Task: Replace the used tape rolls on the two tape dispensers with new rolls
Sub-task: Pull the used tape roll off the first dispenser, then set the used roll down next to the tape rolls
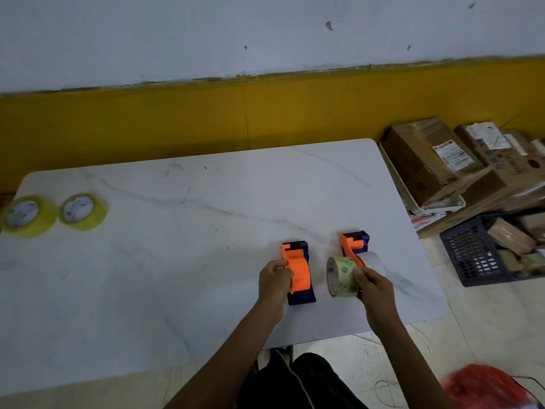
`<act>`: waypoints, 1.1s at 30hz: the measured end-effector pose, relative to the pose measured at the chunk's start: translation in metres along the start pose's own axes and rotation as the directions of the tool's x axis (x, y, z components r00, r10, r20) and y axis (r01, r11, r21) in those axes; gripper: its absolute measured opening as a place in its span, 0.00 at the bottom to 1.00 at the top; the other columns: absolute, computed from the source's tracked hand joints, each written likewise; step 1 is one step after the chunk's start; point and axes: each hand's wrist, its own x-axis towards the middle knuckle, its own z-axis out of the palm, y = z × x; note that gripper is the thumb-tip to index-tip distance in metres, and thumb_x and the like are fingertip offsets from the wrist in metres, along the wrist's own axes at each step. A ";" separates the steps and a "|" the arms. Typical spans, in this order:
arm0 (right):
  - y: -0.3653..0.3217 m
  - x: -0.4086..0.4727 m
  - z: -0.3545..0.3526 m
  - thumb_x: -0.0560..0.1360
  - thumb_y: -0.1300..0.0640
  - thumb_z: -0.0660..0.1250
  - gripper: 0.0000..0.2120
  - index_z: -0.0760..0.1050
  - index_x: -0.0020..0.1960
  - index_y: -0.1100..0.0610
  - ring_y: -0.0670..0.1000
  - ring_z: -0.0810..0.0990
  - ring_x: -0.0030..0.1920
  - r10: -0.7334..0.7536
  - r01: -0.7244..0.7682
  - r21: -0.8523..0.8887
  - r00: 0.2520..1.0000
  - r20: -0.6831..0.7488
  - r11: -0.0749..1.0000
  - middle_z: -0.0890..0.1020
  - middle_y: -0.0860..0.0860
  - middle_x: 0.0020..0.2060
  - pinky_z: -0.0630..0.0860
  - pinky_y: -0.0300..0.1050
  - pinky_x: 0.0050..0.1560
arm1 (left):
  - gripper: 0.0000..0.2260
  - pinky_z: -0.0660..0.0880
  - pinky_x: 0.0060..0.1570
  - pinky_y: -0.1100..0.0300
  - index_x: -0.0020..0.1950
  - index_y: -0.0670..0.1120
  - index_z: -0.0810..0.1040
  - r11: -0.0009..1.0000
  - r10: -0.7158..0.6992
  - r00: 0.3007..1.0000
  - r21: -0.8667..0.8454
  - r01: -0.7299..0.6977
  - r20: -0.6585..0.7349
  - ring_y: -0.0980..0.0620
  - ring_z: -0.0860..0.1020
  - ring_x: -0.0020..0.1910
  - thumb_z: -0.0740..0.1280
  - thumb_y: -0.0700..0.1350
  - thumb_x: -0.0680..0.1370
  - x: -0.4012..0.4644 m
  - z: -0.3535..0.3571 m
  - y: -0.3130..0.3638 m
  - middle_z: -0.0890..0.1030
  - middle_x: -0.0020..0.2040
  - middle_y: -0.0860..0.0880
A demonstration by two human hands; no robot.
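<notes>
Crate: dark slatted plastic crate [474,255] on the floor, right of the table [177,261], brown wrapped parcels piled inside it.
Tray: white tray [413,199] beyond the crate, hard against the table's right edge, cardboard boxes [427,160] stacked in it, shipping labels showing.
Left dispenser: orange-and-purple tape dispenser [299,276] lying flat near the table's front edge, orange hub bare, no roll on it.
Left hand: left hand [274,280] curled on that dispenser's left side, fingers clamped around its orange part.
Right hand: right hand [373,286] closed around a used roll [342,276], thumb on top, fingers wrapped behind.
Used roll: thin, pale greenish-clear tape over a printed core, held upright on edge just off the table, between the two dispensers.
Right dispenser: second dispenser [354,245], same orange and purple, just behind the right hand and partly hidden by it, with a whitish roll [373,261] against its near end; whether that roll sits on the hub, cannot tell.
New rolls: two fat yellow rolls [56,214] lying flat, side by side, at the table's far left edge, well apart from both hands.
</notes>
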 end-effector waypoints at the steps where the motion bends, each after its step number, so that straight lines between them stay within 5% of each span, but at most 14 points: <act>1: -0.001 -0.001 0.001 0.79 0.61 0.61 0.10 0.79 0.43 0.56 0.59 0.81 0.50 -0.003 0.003 0.005 1.000 0.005 1.000 0.81 0.60 0.46 0.79 0.58 0.53 | 0.17 0.78 0.54 0.45 0.60 0.45 0.77 1.000 0.003 1.000 0.004 -0.003 -0.012 0.47 0.77 0.45 0.61 0.34 0.74 -0.001 0.000 -0.002 0.79 0.46 0.46; 8: 0.000 0.000 0.006 0.79 0.61 0.63 0.07 0.79 0.47 0.58 0.60 0.81 0.53 0.024 -0.025 0.060 0.999 0.021 0.998 0.82 0.61 0.50 0.79 0.61 0.55 | 0.18 0.79 0.54 0.47 0.60 0.45 0.78 0.995 -0.001 0.999 0.103 0.004 -0.032 0.49 0.79 0.46 0.62 0.35 0.71 -0.005 0.001 -0.026 0.81 0.51 0.47; 14: 0.002 0.003 0.006 0.78 0.62 0.64 0.07 0.79 0.50 0.62 0.62 0.80 0.56 0.045 -0.047 0.088 0.999 0.026 0.995 0.81 0.62 0.53 0.79 0.60 0.55 | 0.17 0.76 0.44 0.57 0.58 0.45 0.79 0.979 -0.016 0.999 0.200 0.027 -0.052 0.50 0.79 0.45 0.64 0.38 0.71 -0.008 -0.001 -0.040 0.81 0.50 0.48; 19: -0.005 0.001 0.009 0.78 0.62 0.64 0.06 0.79 0.48 0.61 0.61 0.81 0.53 0.043 -0.050 0.137 0.998 0.047 0.989 0.82 0.62 0.51 0.79 0.60 0.55 | 0.12 0.74 0.48 0.61 0.56 0.50 0.73 0.902 0.323 0.941 0.333 -0.274 -0.102 0.52 0.77 0.49 0.65 0.39 0.75 -0.025 0.004 -0.022 0.77 0.49 0.52; 21: -0.011 0.001 0.014 0.78 0.62 0.64 0.06 0.79 0.47 0.63 0.60 0.81 0.51 0.030 -0.040 0.156 0.997 0.066 0.987 0.81 0.61 0.49 0.79 0.61 0.54 | 0.05 0.72 0.40 0.64 0.51 0.47 0.77 0.901 0.350 0.937 0.276 -0.335 -0.007 0.55 0.75 0.40 0.63 0.41 0.77 -0.033 0.013 -0.005 0.78 0.43 0.52; 24: -0.023 0.001 0.029 0.78 0.64 0.63 0.06 0.78 0.47 0.65 0.59 0.81 0.47 -0.008 -0.015 0.173 0.991 0.130 0.985 0.82 0.60 0.45 0.79 0.58 0.50 | 0.09 0.71 0.36 0.62 0.47 0.44 0.81 0.900 0.343 0.933 0.247 -0.359 0.107 0.54 0.74 0.36 0.63 0.45 0.78 -0.037 0.028 0.020 0.79 0.39 0.50; 28: -0.045 0.003 0.051 0.77 0.64 0.63 0.06 0.78 0.48 0.66 0.58 0.82 0.45 -0.058 0.012 0.204 0.973 0.224 0.979 0.83 0.61 0.43 0.81 0.54 0.45 | 0.06 0.80 0.45 0.56 0.49 0.45 0.81 0.885 0.415 0.910 0.225 -0.408 0.020 0.49 0.82 0.47 0.64 0.42 0.77 -0.037 0.027 0.037 0.83 0.47 0.47; 33: -0.059 0.001 0.091 0.77 0.65 0.64 0.06 0.76 0.48 0.68 0.61 0.82 0.47 -0.070 -0.004 0.198 0.927 0.367 0.980 0.83 0.64 0.47 0.79 0.62 0.51 | 0.06 0.78 0.39 0.60 0.47 0.46 0.80 0.896 0.436 0.894 0.142 -0.421 -0.100 0.51 0.82 0.43 0.64 0.39 0.77 -0.038 -0.013 0.053 0.83 0.44 0.48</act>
